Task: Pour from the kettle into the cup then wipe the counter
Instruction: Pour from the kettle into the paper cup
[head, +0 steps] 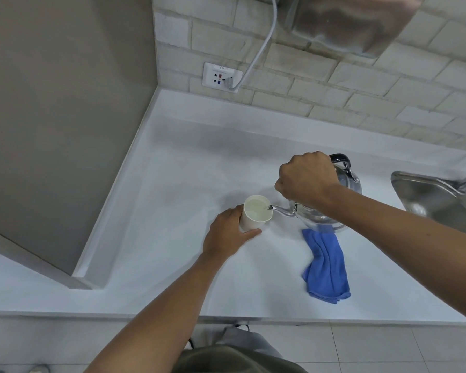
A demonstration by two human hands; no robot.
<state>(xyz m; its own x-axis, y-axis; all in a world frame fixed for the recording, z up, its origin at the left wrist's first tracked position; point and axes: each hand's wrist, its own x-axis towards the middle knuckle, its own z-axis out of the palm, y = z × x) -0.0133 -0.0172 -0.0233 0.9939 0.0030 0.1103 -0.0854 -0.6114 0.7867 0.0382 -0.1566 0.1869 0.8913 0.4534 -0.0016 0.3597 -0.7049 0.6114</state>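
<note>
The right hand [306, 179] is curled tight around the black handle of the metal kettle [331, 205], holding it tilted so that its thin spout [281, 210] reaches out to the left and sits just over the rim of the cup [255, 212]. The left hand [228, 232] wraps the lower wall of that white cup from the near-left side, thumb along the front and fingers behind it, and the cup stands upright on the counter [172, 184] with pale liquid showing inside, fairly high up. The two hands are apart, the cup and spout lying between them. Just below the right hand and touching the kettle's underside as seen from above, a blue cloth [326, 267] lies crumpled on the counter, trailing toward the person; whether the kettle's base rests on it cannot be told. Further out past the right forearm is the edge of a steel sink [428, 195]. Beyond both hands, on the brick-patterned back wall, a white socket plate [221, 76] holds a plug whose white cable [261, 44] runs up to a blurred metal appliance [355, 20] at the top edge. To the far side of the left hand stands a plain grey panel [59, 117].
</note>
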